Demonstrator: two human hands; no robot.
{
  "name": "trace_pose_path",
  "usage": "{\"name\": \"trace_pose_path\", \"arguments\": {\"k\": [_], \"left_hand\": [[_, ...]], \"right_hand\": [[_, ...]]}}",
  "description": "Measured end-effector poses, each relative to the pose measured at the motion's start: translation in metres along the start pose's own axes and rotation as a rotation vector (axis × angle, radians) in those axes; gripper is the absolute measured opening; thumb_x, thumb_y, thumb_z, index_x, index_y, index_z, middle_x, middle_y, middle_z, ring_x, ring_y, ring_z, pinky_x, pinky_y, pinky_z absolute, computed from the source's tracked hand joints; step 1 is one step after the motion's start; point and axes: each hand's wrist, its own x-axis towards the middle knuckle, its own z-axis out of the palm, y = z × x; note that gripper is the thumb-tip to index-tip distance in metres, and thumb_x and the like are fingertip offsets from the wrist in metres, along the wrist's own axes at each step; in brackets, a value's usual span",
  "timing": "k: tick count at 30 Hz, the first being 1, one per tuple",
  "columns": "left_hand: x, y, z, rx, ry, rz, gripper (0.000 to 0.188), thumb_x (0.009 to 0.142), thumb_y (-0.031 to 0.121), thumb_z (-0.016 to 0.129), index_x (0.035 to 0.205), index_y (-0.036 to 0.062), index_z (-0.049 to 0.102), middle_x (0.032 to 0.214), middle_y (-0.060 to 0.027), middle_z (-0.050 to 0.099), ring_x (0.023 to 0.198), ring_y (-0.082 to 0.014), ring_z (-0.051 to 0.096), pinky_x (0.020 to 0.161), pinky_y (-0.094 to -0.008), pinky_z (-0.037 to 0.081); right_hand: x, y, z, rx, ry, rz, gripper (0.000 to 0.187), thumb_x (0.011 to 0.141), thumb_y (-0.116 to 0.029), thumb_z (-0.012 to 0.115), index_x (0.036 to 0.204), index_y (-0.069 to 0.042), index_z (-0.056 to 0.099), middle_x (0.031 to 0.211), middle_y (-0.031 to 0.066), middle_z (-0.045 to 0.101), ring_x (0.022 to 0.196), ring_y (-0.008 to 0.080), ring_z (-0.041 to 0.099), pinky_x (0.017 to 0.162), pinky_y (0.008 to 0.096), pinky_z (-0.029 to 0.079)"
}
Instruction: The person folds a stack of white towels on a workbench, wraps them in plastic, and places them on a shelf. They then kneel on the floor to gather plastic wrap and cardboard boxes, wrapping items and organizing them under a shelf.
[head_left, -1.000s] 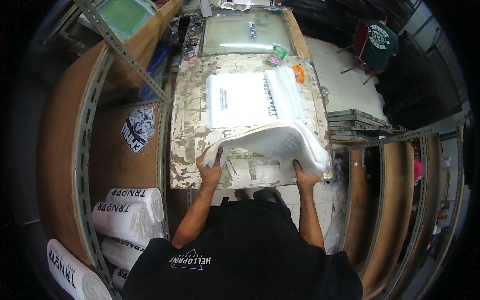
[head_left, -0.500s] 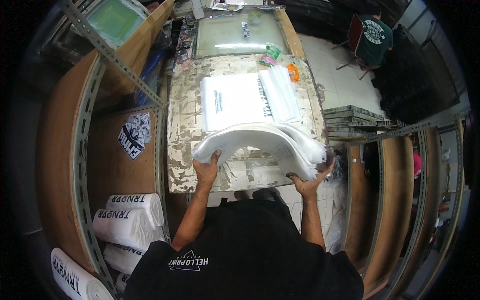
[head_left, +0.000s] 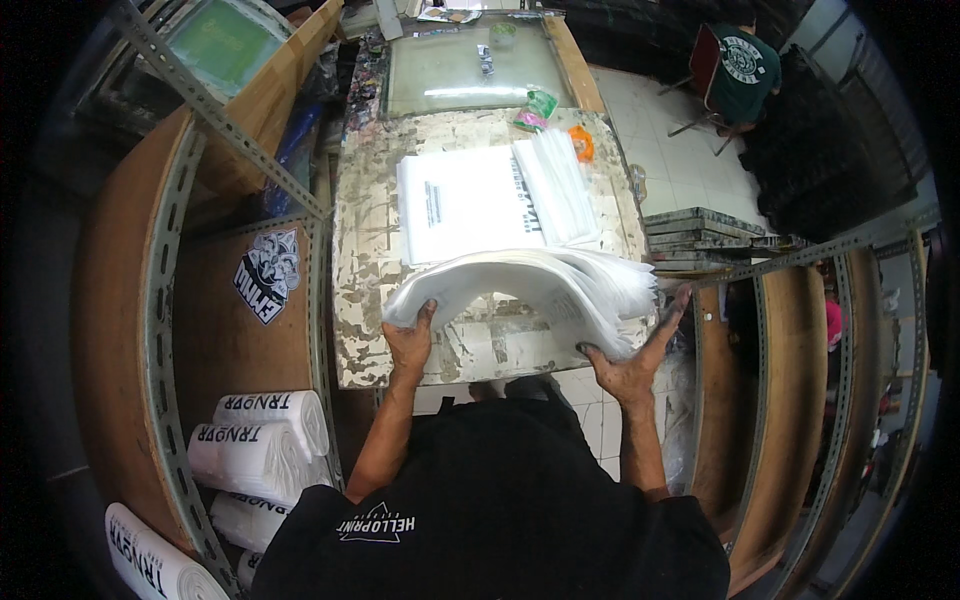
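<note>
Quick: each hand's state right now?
Left hand: closed, holding the arched stack of white plastic-looking sheets by its left end.
Right hand: open, fingers spread, thumb against the stack's right end.

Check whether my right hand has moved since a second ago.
Yes. Judged against the table, the right hand has shifted to the right, and its spread fingers now reach past the table's right edge.

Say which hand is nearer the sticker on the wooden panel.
Left. The left hand is right of the sticker and lower in view; the right hand is farther right, across the bent white stack.
</note>
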Motion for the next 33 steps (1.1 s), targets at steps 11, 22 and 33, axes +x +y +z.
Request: {"name": "trace_pose_path", "arguments": {"k": [11,22,33], "left_hand": [[0.009,-0.014,-0.005,0.007,-0.027,0.007,0.033,0.085,0.014,0.077,0.110,-0.0046,0.064,0.097,-0.0094,0.070,0.091,-0.0169,0.065,0.083,-0.0310,0.051],[-0.003,-0.030,-0.014,0.018,-0.046,-0.101,0.030,0.085,0.012,0.077,0.106,-0.0047,0.065,0.096,-0.0110,0.070,0.090,-0.0177,0.065,0.081,-0.0326,0.052],[0.085,0.010,-0.002,0.280,-0.193,-0.312,0.027,0.083,0.014,0.074,0.097,-0.0095,0.069,0.078,-0.0168,0.071,0.065,-0.0189,0.066,0.059,-0.0325,0.051]], "right_hand": [[-0.030,0.057,0.069,0.768,0.056,0.686,0.049,0.067,-0.001,0.084,0.110,0.007,0.062,0.101,0.0109,0.068,0.088,0.0213,0.065,0.083,0.0333,0.052],[-0.070,0.073,0.081,0.567,-0.082,0.654,0.064,0.066,-0.012,0.086,0.121,0.005,0.058,0.118,0.0156,0.063,0.112,0.0283,0.057,0.102,0.0380,0.041],[0.097,0.058,0.074,0.531,-0.367,0.804,0.051,0.059,0.003,0.078,0.107,0.006,0.061,0.094,0.0172,0.071,0.079,0.0250,0.069,0.076,0.0345,0.055]]}}
